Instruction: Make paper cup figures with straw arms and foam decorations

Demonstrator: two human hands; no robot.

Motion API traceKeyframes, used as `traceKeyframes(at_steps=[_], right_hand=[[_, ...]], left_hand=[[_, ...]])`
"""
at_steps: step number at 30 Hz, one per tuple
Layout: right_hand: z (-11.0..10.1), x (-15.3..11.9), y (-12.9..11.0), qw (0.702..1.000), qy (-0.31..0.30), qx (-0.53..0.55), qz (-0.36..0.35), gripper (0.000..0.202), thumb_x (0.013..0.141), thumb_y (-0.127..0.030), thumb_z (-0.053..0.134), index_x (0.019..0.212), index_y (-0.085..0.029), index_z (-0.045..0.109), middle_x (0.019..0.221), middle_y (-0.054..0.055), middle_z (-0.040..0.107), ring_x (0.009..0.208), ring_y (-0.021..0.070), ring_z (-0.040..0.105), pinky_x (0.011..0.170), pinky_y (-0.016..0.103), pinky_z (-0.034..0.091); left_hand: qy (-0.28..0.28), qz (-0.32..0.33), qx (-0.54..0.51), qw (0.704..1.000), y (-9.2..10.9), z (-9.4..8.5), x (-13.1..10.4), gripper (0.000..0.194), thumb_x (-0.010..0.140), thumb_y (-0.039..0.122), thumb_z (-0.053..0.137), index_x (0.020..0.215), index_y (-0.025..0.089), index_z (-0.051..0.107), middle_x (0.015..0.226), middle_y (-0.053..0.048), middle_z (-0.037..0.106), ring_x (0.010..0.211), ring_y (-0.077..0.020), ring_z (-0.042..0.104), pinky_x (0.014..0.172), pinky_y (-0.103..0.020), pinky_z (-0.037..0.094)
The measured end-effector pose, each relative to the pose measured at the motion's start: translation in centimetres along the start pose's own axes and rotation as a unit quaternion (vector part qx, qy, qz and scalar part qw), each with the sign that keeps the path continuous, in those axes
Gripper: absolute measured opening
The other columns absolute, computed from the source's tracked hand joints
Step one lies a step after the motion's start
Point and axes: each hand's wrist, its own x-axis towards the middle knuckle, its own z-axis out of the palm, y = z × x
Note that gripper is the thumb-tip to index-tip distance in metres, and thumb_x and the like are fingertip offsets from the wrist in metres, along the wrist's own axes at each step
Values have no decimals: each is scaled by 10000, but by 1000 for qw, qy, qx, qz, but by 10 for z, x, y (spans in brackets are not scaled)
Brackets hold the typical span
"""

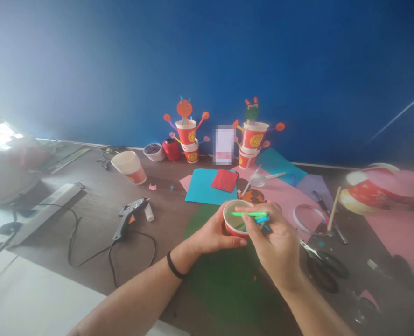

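My left hand point(210, 235) is wrapped around a red and white paper cup point(236, 229), which is tipped so that its open mouth faces me. Across the mouth lies a bright green straw-like stick point(245, 213), pinched between the thumb and fingers of my right hand point(275, 233). Short blue pieces point(263, 220) show by those same fingertips; whether they are held too is unclear. Some green and blue bits seem to lie inside the cup. Beneath both hands is a dark green paper sheet point(221, 280) on the brown table.
Two stacked-cup figures point(187, 133) point(254, 135) stand by the blue wall. A glue gun point(128, 217), its cord and a tilted paper cup point(129, 167) are to the left. Scissors point(324, 266), a tape roll point(310, 219) and pink paper point(277, 186) lie right. Blue paper point(201, 186) is ahead.
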Motion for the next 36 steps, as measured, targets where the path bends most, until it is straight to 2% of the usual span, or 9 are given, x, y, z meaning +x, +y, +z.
traceKeyframes(at_steps=[4,8,13,16,20,25,29,32,36], right_hand=[[-2,1,4,999,-28,28,17,50,814,-188,585,827,-236,590,870,12,660,870,192,584,829,387,439],[-11,5,8,995,-90,26,33,38,794,-193,576,801,-231,582,882,21,638,873,197,580,798,358,454],[-25,11,17,984,-147,-95,31,70,799,-237,562,805,-247,632,842,22,603,858,207,562,772,352,443],[-27,12,22,972,-166,-162,-30,99,785,-195,566,832,-242,639,863,23,615,886,209,546,802,361,418],[-28,15,27,934,-255,-238,-82,101,757,-146,603,729,-236,641,692,-3,613,766,200,528,737,358,386],[-31,19,27,914,-295,-271,-65,74,785,-218,605,741,-253,653,687,2,623,749,215,520,704,357,365],[-29,16,25,933,-254,-253,-19,37,777,-206,593,784,-230,620,761,22,609,793,215,530,709,335,390],[-27,13,27,944,-221,-243,6,71,805,-257,568,852,-243,619,790,29,598,823,223,534,719,333,402],[-27,12,30,950,-210,-230,-11,88,815,-273,552,859,-239,621,830,37,610,842,221,541,745,337,402]], left_hand=[[19,35,75,996,3,0,1,660,663,217,758,1242,196,440,1218,-112,552,1140,-299,516,950,-420,428],[51,49,190,979,4,-1,3,636,645,286,764,1205,191,479,1159,-95,576,1066,-274,551,920,-408,448],[98,74,398,909,4,-2,1,726,569,405,794,1211,229,505,1061,-57,584,986,-235,550,895,-375,458],[105,82,464,875,4,-2,-1,808,554,507,775,1241,208,473,1064,-68,585,971,-241,549,888,-386,459],[102,86,514,847,5,-1,-3,839,540,585,747,1220,186,460,1009,-74,609,933,-256,558,851,-403,474],[91,103,509,850,8,1,-5,788,541,657,701,1136,194,469,1015,-77,613,925,-255,573,820,-399,492],[96,119,468,870,9,1,-7,709,607,624,683,1106,189,431,1050,-96,584,943,-240,583,803,-379,508],[72,135,451,879,11,-1,-8,619,678,568,665,1110,194,426,1112,-113,537,999,-228,564,807,-355,513],[40,141,457,878,14,-1,-8,562,738,537,623,1155,208,439,1158,-120,500,1048,-230,539,822,-349,509]])
